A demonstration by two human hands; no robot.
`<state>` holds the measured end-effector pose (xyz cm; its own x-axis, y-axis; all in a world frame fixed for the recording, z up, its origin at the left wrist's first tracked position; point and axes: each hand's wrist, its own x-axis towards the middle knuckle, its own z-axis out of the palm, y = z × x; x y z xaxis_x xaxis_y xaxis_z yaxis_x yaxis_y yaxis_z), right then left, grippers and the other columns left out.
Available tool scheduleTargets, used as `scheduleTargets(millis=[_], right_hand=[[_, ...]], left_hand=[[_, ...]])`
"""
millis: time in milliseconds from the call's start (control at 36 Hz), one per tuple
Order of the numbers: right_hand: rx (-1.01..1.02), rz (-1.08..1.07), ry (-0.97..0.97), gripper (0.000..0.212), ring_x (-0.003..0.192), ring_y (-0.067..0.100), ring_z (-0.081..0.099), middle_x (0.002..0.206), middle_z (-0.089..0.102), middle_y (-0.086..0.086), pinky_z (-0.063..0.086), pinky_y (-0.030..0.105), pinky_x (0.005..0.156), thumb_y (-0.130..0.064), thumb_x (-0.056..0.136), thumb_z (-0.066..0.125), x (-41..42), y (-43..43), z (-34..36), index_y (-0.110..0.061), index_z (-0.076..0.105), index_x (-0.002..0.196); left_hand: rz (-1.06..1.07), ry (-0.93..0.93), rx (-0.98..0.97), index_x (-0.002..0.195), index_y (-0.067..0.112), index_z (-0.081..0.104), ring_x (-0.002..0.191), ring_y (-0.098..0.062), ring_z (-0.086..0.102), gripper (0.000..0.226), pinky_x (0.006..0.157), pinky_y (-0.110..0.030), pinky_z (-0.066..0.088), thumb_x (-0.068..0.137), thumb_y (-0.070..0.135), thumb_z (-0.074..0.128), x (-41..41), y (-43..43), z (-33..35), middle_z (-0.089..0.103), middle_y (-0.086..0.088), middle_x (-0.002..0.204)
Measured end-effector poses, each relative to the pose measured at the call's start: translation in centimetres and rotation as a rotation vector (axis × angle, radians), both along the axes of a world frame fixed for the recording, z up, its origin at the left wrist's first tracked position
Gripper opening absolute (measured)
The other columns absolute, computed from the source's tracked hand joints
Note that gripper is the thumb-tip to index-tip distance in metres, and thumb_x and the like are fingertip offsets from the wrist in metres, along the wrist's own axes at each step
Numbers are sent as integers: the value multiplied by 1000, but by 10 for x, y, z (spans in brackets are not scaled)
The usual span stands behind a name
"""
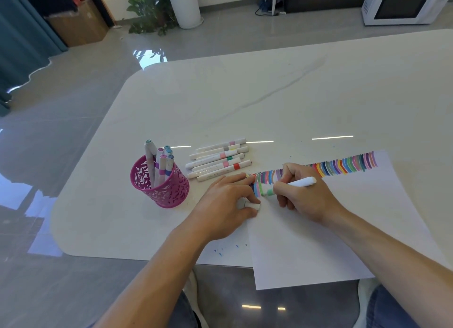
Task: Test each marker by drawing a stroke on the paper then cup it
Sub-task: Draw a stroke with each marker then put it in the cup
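While left hand (228,200) grips a cap (253,206), right hand (305,199) pinches marker (302,182) crosswise, tip leftward.

Bright, even daylight; glare streaks on the glossy table (294,102), wide-angle bending at edges, slight softness.

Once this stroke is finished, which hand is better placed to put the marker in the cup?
Probably left: the left hand, holding the cap, lies nearer the cup than the right hand gripping the marker.

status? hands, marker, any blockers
Right hand grips marker, tip at green stroke on paper. Left hand pinches cap at paper's edge. Loose markers beside pink cup; no blockers.
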<state>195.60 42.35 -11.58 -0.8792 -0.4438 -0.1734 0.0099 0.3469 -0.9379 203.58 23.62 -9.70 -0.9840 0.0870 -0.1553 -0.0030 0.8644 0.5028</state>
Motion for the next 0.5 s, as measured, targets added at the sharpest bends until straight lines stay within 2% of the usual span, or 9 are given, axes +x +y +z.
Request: scheduleTargets(millis=[28, 167, 278, 361, 500], right_hand=[[-39, -17, -27, 20, 50, 17, 53, 59, 67, 15, 42, 27, 48, -1, 86, 64, -1, 1, 1, -1, 49, 73], [-211, -104, -123, 16, 54, 21, 52, 63, 66, 13, 40, 30, 50, 0, 89, 64, -6, 4, 9, -6, 55, 78], [-263, -143, -114, 10, 55, 20, 52, 66, 66, 12, 41, 29, 51, -2, 89, 69, -6, 4, 19, -5, 61, 83], [-291, -185, -83, 8, 54, 19, 55, 65, 67, 11, 43, 28, 50, -5, 88, 73, -5, 5, 26, -1, 67, 86], [-323, -202, -61, 11, 60, 20, 62, 71, 70, 15, 47, 30, 53, -12, 94, 70, 0, 11, 37, -2, 73, 91]], left_hand=[[-4, 3, -1, 109, 33, 73, 141, 5, 24, 21, 100, 3, 7, 88, 34, 73, 0, 0, 0, 42, 22, 151], [-68, 72, -96, 117, 30, 71, 140, -3, 34, 25, 109, -10, 17, 93, 35, 67, 0, -2, 0, 47, 16, 149], [-17, 139, -55, 116, 32, 71, 131, -2, 45, 24, 109, -19, 32, 93, 36, 66, 1, -6, 3, 54, 20, 140], [87, 200, 43, 116, 33, 71, 121, 4, 50, 24, 101, -17, 39, 93, 39, 66, 1, -7, 6, 62, 21, 128], [299, 277, 263, 114, 36, 73, 89, 5, 62, 22, 77, -16, 48, 93, 38, 67, 2, -2, 10, 69, 24, 94]])
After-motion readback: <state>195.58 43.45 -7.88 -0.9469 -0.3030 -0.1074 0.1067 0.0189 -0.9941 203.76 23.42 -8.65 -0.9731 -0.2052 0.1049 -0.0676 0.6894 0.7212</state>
